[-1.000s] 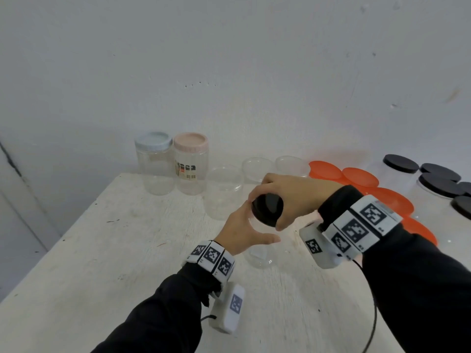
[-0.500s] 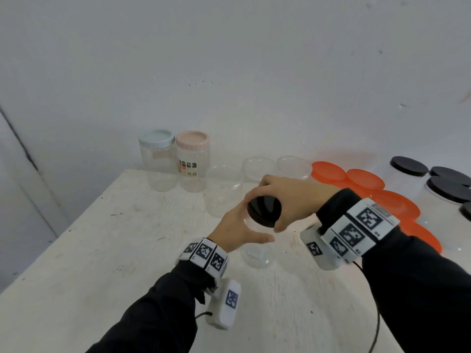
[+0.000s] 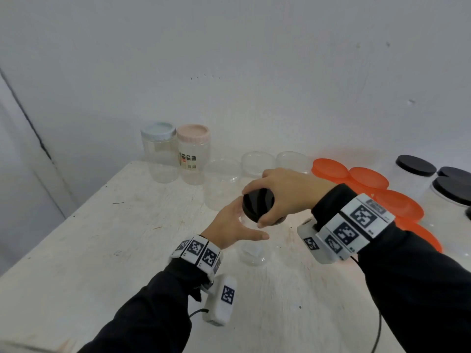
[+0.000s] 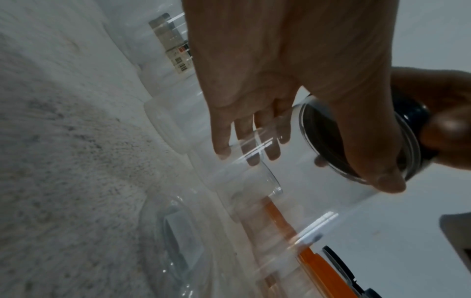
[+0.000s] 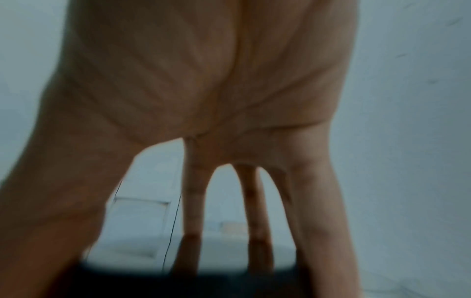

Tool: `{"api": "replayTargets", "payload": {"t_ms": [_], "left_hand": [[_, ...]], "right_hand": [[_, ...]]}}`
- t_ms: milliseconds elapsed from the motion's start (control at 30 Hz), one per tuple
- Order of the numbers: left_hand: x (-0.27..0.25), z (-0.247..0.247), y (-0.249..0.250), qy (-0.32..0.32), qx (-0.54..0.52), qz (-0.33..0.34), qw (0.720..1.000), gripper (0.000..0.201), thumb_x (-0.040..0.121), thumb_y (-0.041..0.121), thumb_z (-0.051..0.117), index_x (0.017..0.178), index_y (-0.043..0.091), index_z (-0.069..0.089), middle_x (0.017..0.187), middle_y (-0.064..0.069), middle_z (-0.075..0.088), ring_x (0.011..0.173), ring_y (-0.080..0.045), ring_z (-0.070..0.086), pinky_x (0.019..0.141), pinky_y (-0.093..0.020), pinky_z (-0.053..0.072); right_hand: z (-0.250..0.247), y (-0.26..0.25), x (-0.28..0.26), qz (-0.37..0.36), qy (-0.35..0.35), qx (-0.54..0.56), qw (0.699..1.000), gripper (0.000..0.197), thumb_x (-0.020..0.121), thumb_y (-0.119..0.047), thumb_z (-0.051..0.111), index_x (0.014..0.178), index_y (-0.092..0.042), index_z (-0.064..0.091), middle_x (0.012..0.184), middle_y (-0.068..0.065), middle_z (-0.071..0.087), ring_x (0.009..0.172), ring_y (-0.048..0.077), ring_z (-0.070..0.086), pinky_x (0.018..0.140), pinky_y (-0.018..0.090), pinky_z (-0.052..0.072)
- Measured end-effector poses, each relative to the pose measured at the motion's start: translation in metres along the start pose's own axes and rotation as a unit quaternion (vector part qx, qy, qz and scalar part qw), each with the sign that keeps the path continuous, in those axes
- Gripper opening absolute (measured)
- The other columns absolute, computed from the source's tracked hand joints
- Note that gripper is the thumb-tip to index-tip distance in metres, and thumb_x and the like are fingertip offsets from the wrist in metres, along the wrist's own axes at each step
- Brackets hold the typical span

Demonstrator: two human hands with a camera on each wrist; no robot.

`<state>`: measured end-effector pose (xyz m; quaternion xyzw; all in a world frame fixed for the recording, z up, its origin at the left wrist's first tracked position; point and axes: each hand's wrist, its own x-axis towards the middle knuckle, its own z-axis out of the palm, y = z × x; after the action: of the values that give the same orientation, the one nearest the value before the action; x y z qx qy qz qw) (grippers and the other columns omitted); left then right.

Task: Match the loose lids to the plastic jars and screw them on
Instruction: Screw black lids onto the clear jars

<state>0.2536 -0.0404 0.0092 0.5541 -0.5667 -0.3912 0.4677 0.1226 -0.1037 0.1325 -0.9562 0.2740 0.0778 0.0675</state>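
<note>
A small clear plastic jar (image 3: 252,254) stands upright at the middle of the white table (image 3: 107,240). My left hand (image 3: 242,225) wraps round its side, thumb in front and fingers behind. On the jar's mouth sits a black lid (image 3: 258,202). My right hand (image 3: 253,208) grips this lid from above, fingers spread round its rim. In the left wrist view my left hand (image 4: 305,171) holds the clear jar (image 4: 318,203), and the lid (image 4: 323,137) shows dark through its mouth. In the right wrist view the right hand (image 5: 178,262) reaches down onto the black lid (image 5: 203,284).
At the back stand a blue-lidded jar (image 3: 158,151) and a pink-lidded jar (image 3: 193,154). Right of them are three open clear jars (image 3: 221,184), then several orange lids (image 3: 331,169). Black-lidded jars (image 3: 415,171) stand at the far right. The table's left edge runs diagonally.
Both hands keep their hold on the jar and the black lid in the same place. The head view has shifted a little.
</note>
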Motion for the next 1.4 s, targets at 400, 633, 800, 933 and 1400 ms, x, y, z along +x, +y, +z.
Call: {"api": "replayTargets", "payload": {"t_ms": [400, 633, 800, 933, 1400], "left_hand": [[-0.023, 0.041, 0.005, 0.087, 0.001, 0.004, 0.996, 0.089, 0.045, 0.045, 0.083, 0.124, 0.027, 0.047, 0.117, 0.014, 0.059, 0.111, 0.000, 0.054, 0.096, -0.030, 0.047], [-0.024, 0.072, 0.018, -0.011, 0.010, 0.009, 1.000, 0.074, 0.061, 0.035, 0.084, 0.126, 0.026, 0.050, 0.123, 0.012, 0.060, 0.117, -0.002, 0.052, 0.103, -0.032, 0.041], [-0.014, 0.094, 0.033, -0.081, 0.058, 0.027, 0.995, 0.054, 0.072, 0.022, 0.079, 0.121, 0.027, 0.056, 0.121, 0.014, 0.060, 0.113, 0.003, 0.053, 0.096, -0.024, 0.042], [0.008, 0.122, 0.044, -0.005, 0.079, 0.105, 0.991, 0.039, 0.075, 0.022, 0.077, 0.110, 0.025, 0.061, 0.113, 0.015, 0.062, 0.102, -0.001, 0.058, 0.086, -0.023, 0.048], [0.101, 0.220, 0.039, 0.002, 0.427, 0.159, 0.890, 0.090, 0.068, 0.071, 0.015, 0.128, 0.015, 0.052, 0.140, 0.000, 0.046, 0.130, -0.020, 0.038, 0.107, -0.047, 0.024]], "right_hand": [[0.016, 0.001, -0.030, 0.019, 0.091, -0.004, 0.996, 0.061, 0.071, -0.058, 0.066, 0.121, -0.026, 0.055, 0.090, -0.003, 0.049, 0.084, 0.016, 0.051, 0.070, 0.025, 0.046], [0.022, 0.030, -0.079, 0.033, 0.035, -0.017, 0.999, 0.071, 0.071, -0.060, 0.065, 0.133, -0.035, 0.042, 0.101, -0.004, 0.040, 0.093, 0.018, 0.048, 0.083, 0.033, 0.046], [0.031, 0.066, -0.135, 0.077, 0.025, 0.021, 0.997, 0.074, 0.071, -0.056, 0.068, 0.137, -0.039, 0.037, 0.104, -0.006, 0.036, 0.095, 0.017, 0.048, 0.080, 0.029, 0.046], [0.041, 0.091, -0.179, 0.127, 0.030, 0.024, 0.991, 0.073, 0.072, -0.054, 0.067, 0.136, -0.041, 0.034, 0.108, -0.006, 0.035, 0.095, 0.018, 0.048, 0.080, 0.033, 0.049], [0.080, 0.194, -0.288, 0.388, 0.112, 0.006, 0.915, 0.072, 0.083, -0.046, 0.061, 0.144, -0.031, 0.025, 0.138, 0.003, 0.035, 0.114, 0.026, 0.044, 0.085, 0.034, 0.046]]}}
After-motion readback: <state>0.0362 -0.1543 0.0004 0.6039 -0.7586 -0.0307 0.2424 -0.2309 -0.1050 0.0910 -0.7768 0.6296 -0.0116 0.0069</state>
